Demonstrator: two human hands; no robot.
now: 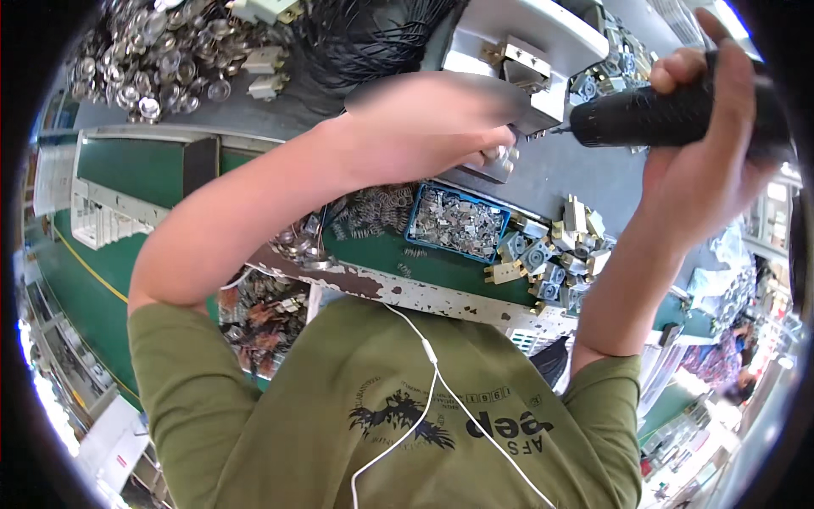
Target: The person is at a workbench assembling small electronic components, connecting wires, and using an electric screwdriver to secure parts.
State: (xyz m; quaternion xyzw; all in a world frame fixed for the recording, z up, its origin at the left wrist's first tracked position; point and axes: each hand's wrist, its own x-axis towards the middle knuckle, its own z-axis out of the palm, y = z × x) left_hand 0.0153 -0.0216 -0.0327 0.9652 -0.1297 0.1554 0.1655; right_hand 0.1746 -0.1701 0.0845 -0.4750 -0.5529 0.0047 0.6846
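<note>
My right hand (695, 174) is wrapped round a black electric screwdriver (640, 117), held level with its thin bit pointing left. The bit's tip is close to a metal fixture (543, 106) with small pins along its edge. My left hand (415, 127) reaches across to that fixture. Its fingers are curled together over a small metallic piece (502, 159); part of the hand is smeared, and what the fingers grip is mostly hidden. A white and brass-coloured plug part (526, 59) sits on the fixture just beyond my left hand.
A blue tray (458, 254) of small metal pieces lies nearer me, beside loose springs (373, 212). White and grey plug parts (555, 254) are heaped at right. Shiny round metal parts (157, 72) and black cables (373, 42) pile at the back left. The bench edge (407, 290) has chipped paint.
</note>
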